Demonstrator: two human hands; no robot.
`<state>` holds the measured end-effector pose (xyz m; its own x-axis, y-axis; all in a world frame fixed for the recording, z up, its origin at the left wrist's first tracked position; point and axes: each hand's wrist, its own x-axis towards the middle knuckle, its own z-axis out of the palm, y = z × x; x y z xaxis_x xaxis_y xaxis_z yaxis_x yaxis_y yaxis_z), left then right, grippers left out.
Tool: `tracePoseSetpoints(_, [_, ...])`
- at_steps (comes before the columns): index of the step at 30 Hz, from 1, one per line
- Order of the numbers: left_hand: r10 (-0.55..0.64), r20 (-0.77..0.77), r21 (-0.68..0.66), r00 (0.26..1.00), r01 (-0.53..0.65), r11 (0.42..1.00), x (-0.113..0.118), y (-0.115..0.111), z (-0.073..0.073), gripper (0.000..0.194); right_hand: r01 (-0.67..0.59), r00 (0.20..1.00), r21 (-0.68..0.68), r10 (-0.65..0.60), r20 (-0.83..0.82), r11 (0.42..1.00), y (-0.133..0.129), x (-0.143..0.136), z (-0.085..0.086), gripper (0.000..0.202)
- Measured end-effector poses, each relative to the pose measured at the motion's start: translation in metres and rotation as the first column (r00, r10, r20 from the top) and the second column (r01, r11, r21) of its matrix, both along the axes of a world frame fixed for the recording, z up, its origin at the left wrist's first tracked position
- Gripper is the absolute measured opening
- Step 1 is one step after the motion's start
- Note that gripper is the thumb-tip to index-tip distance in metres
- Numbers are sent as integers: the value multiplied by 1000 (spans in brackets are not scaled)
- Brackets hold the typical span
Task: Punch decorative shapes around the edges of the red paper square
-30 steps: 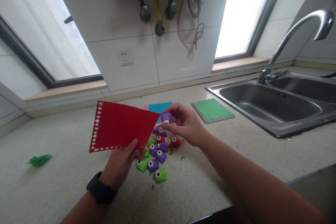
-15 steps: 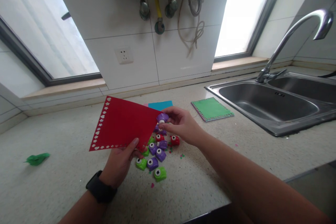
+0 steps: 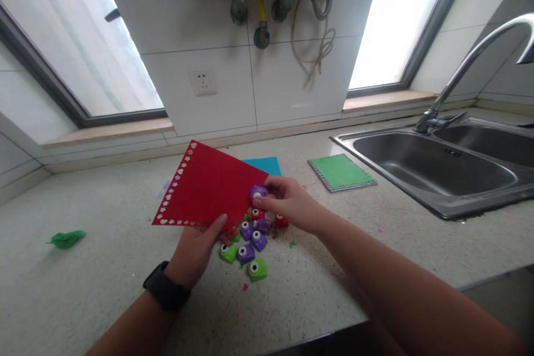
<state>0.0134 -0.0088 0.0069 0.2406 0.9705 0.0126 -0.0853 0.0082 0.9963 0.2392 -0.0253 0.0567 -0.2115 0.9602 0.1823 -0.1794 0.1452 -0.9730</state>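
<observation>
A red sheet of paper (image 3: 217,186) is held tilted above the counter, with small shapes cut along its left and lower edges. My left hand (image 3: 202,250) pinches its lower edge, thumb on top. My right hand (image 3: 287,200) is closed on a purple craft punch (image 3: 257,193) at the sheet's right edge. Below and between my hands lie several small punches, among them a purple one (image 3: 246,254), a green one (image 3: 257,270) and a red one (image 3: 281,221). The sheet hides part of the group.
Blue paper (image 3: 267,165) lies behind the red sheet. A stack with green paper on top (image 3: 342,172) sits near the steel sink (image 3: 450,169). A crumpled green item (image 3: 67,239) lies at the left. Tiny paper bits (image 3: 292,244) dot the counter (image 3: 308,300).
The view has shifted slightly. The red sheet has turned a little, and the purple punch in my right hand now overlaps the sheet's right edge more.
</observation>
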Motion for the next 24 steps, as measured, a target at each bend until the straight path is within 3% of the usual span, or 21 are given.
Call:
tracePoseSetpoints(10, [19, -129, 93, 991, -7, 996, 3, -2, 8, 26, -35, 999, -169, 41, 33, 985, -4, -12, -9, 36])
tracePoseSetpoints(24, [-64, -169, 115, 984, 84, 990, 2, -1, 10, 24, -82, 979, -203, 116, 166, 976, -4, -23, -10, 40])
